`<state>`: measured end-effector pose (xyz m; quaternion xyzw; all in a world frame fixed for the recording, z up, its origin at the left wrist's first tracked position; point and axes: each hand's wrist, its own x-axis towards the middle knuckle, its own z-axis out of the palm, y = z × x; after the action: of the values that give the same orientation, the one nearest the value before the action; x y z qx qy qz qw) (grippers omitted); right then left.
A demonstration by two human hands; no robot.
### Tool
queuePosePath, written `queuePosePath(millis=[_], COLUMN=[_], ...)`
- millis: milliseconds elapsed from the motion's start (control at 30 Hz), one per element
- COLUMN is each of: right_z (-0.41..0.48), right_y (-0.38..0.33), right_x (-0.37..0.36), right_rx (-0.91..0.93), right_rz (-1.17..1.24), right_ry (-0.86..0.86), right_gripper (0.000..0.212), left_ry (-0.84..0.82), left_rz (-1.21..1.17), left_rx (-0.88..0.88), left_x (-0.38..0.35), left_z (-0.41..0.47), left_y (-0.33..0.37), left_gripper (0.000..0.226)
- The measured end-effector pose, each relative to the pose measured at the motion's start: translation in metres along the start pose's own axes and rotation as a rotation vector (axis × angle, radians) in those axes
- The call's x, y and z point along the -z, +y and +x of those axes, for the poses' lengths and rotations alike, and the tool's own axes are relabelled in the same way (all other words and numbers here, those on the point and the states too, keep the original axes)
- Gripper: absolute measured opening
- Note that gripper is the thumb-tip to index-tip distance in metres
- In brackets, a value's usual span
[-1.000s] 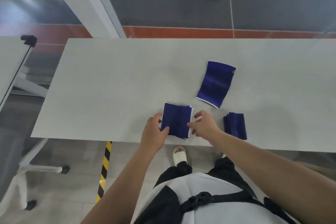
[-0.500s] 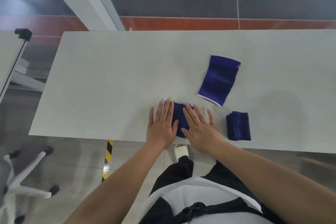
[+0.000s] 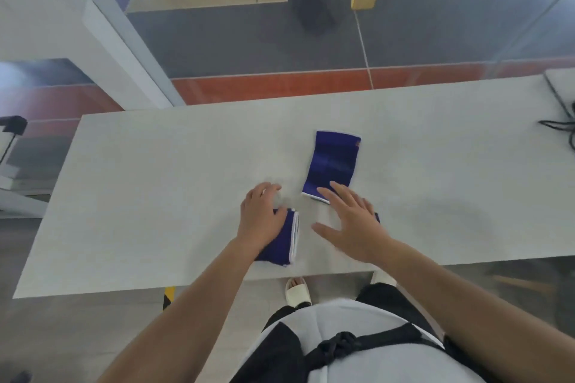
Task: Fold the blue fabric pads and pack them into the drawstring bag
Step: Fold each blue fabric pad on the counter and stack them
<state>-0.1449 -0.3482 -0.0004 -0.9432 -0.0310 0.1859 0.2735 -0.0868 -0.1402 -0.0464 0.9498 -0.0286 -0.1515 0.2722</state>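
A folded blue pad (image 3: 284,239) with white edging lies near the table's front edge. My left hand (image 3: 259,218) rests on its left part, fingers loosely bent past its far edge. An unfolded blue pad (image 3: 334,162) lies flat farther back. My right hand (image 3: 351,218) hovers open with spread fingers, its fingertips over the near end of that pad. A second folded blue pad (image 3: 377,217) is almost wholly hidden under my right hand. No drawstring bag is in view.
The white table (image 3: 155,196) ends at its front edge just before my body. A dark device with black cables (image 3: 563,130) sits at the table's far right. A chair arm (image 3: 12,126) stands off to the left.
Both hands lay flat pressing the folded pad. Now my right hand has lifted off and moved right and forward toward the unfolded pad; my left hand stays on the folded one.
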Motion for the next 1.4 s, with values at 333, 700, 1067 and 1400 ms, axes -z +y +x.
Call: queuePosePath(millis=[333,700,1067,1400], right_z=[-0.055,-0.046,-0.003,0.005], right_y=[0.1,0.173,0.153,0.138], right_x=[0.06,0.09,0.136,0.152], right_rx=[-0.436,-0.439,-0.043,0.023], right_rz=[0.3,0.47,0.298,0.601], right_ry=[0.168,0.092,0.111,0.1], right_gripper=[0.05,0.04,0.083,0.014], left_ry=[-0.081,0.024,-0.039,0.186], left_rz=[-0.088,-0.287,-0.5,-0.395], left_rx=[0.215,0.291,0.088,-0.103], left_x=[-0.053,-0.068,-0.011,0.009], left_z=[0.101,0.12,0.051,-0.008], left_y=[0.1,0.136,0.224,0.266], left_gripper=[0.081,0.051,0.041,0.05])
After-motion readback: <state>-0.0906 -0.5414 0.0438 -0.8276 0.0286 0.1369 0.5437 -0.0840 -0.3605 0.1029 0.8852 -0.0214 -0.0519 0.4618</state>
